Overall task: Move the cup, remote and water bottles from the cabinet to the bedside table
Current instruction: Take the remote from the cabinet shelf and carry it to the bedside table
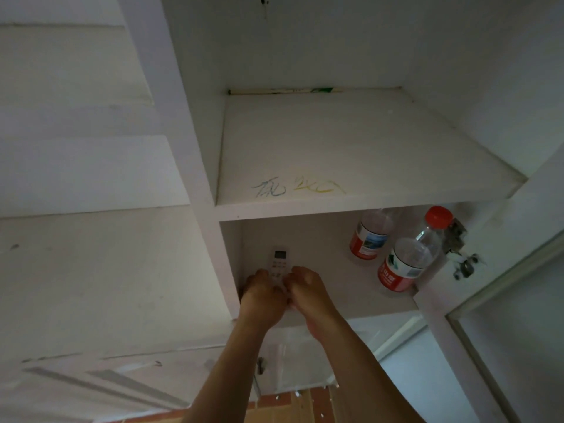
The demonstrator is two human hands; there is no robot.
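A home, likely a bedroom: a white built-in cabinet (pixel 210 166) with crayon scribbles (pixel 297 188) on one shelf (pixel 351 141), an air-conditioner remote (pixel 279 260) and water bottles (pixel 406 264) stored below, and an orange tiled floor (pixel 293 407).

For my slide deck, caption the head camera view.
Both hands, left hand and right hand, close on the remote beside two water bottles.

White rectangular remote control (pixel 278 262) with a small grey display and rows of buttons, lying flat near the left wall of the white cabinet's lower compartment (pixel 323 257), its near end covered by two hands. Two clear plastic water bottles with red labels stand upright at the right: the rear bottle (pixel 367 238) has its top hidden by the shelf above, and the front bottle (pixel 409 257) carries a red cap.
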